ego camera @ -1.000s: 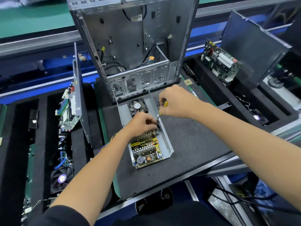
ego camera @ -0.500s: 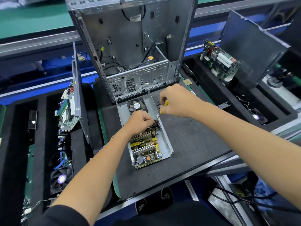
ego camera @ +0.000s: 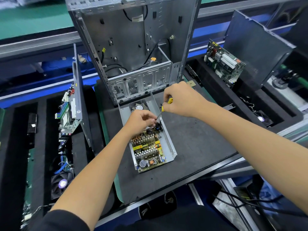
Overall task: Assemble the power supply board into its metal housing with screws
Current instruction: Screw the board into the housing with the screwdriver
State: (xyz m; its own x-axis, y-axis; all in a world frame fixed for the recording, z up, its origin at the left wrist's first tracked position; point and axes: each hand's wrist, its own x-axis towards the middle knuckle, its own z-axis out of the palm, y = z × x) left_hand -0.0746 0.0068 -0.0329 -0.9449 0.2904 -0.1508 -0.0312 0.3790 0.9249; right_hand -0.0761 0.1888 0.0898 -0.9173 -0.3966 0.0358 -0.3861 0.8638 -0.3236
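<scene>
Since 1 s ago: both hands shifted slightly up along housing; little else moved. Right hand [ego camera: 179, 99] clenched round yellow-handled screwdriver [ego camera: 164, 108], shaft angled down toward far end of power supply board [ego camera: 149, 149]. Left hand [ego camera: 141, 121] pinched at shaft tip; what it pinches, cannot tell. Board sits inside metal housing [ego camera: 170, 145] on black mat [ego camera: 200, 147]. Judgement: screw being started, not yet driven. Fan [ego camera: 139, 106] sticker unreadable; no other legible writing.
</scene>
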